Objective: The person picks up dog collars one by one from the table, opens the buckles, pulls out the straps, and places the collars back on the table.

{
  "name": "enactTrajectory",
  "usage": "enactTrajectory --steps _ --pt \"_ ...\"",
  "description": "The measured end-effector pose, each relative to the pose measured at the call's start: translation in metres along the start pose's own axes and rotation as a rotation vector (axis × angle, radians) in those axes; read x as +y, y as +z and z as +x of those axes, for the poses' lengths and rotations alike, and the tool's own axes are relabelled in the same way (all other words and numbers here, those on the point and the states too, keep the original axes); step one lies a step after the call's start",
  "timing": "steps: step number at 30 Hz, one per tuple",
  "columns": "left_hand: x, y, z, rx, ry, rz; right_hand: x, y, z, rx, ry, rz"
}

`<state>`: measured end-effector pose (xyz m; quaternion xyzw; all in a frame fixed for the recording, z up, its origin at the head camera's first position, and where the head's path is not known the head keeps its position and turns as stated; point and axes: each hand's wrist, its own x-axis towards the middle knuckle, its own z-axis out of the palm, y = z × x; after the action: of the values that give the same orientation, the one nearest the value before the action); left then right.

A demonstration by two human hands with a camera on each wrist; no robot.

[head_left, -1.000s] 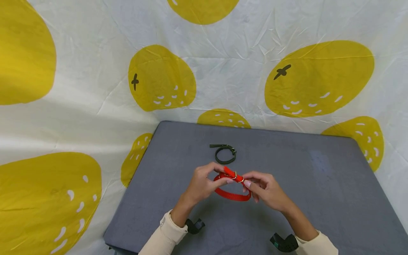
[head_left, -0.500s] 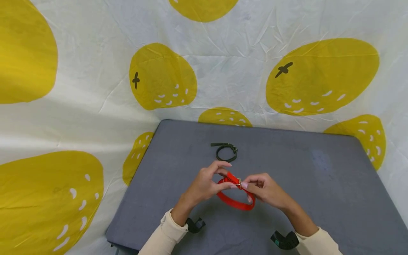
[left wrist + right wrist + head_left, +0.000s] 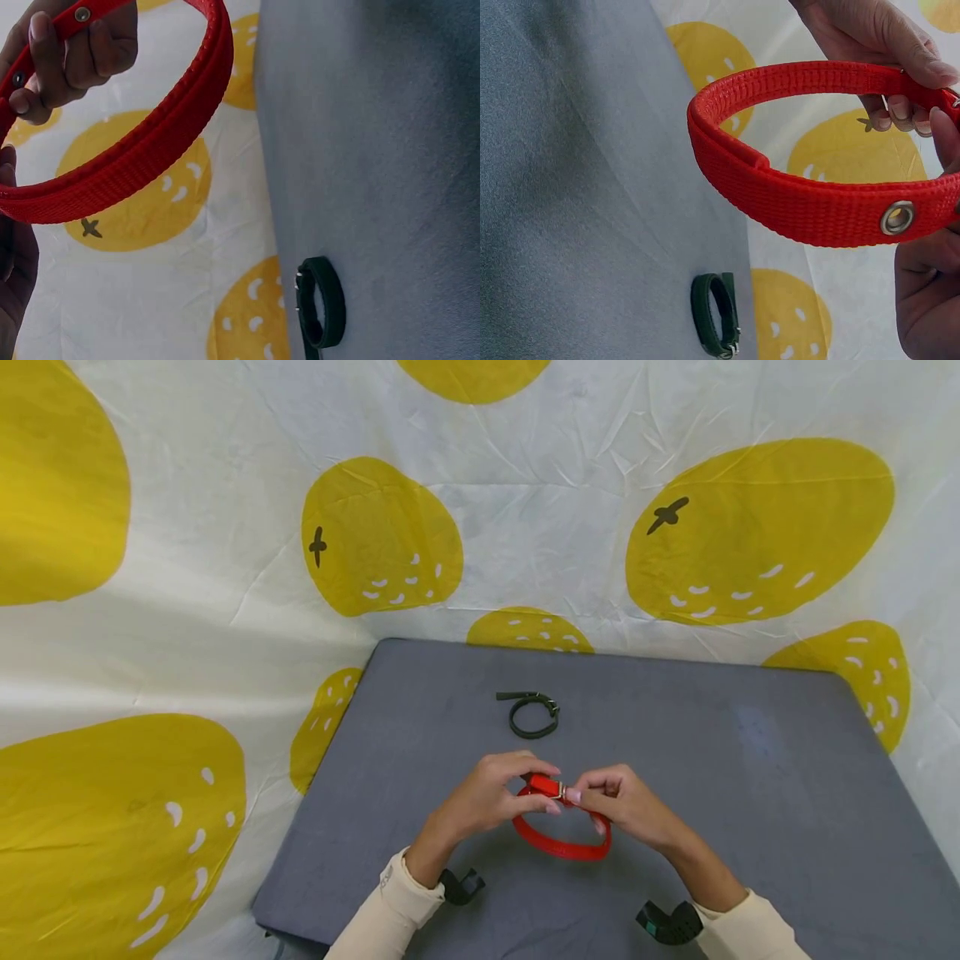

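Observation:
A red collar (image 3: 562, 848) of woven webbing, buckled into a loop, is held up over the grey surface. My left hand (image 3: 486, 793) grips it at the strap end left of the metal buckle (image 3: 559, 790), thumb in front and fingers behind. From the other side my right hand (image 3: 628, 806) pinches the strap just right of the buckle. The loop hangs below both hands. A metal eyelet (image 3: 897, 217) shows on the red webbing in the right wrist view. Beyond the hands lies a dark green collar (image 3: 532, 735), also looped, its loose end pointing left.
The grey padded table (image 3: 675, 735) reaches back to a white sheet (image 3: 540, 543) printed with yellow fruit, which also hangs along the left side. Black wrist cameras (image 3: 670, 922) are strapped near both cream sleeves (image 3: 401, 906).
The red collar has shifted slightly right and toward me, its loop hanging lower. My left forefinger, lifted half a second ago, has come down to the strap end. The green collar stays put.

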<state>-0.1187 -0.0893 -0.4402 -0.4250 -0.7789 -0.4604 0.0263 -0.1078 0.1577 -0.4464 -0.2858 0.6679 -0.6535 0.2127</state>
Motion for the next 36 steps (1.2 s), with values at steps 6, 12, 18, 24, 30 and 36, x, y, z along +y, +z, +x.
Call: enactTrajectory --steps 6,12,18,24,30,36 --pt "-0.0005 -0.0008 0.0018 -0.029 0.031 0.001 0.0001 -0.0018 -0.0013 -0.006 -0.008 0.016" --pt "0.0008 -0.0035 0.0026 -0.041 0.014 0.049 -0.0007 -0.0016 -0.0004 -0.002 0.036 -0.017" --pt "0.0015 -0.0058 0.0023 -0.063 0.035 0.043 -0.0037 -0.0033 0.0025 -0.036 0.008 -0.039" --pt "0.004 -0.009 0.0024 -0.122 0.017 0.024 -0.0053 -0.0048 0.0036 -0.049 -0.025 -0.027" --pt "0.0045 -0.0089 0.0036 -0.149 0.039 0.061 -0.0053 -0.0034 0.0048 -0.007 -0.018 -0.046" --pt "0.0051 -0.0056 0.0046 -0.109 0.05 0.107 -0.0066 -0.0002 0.006 0.012 0.008 -0.08"
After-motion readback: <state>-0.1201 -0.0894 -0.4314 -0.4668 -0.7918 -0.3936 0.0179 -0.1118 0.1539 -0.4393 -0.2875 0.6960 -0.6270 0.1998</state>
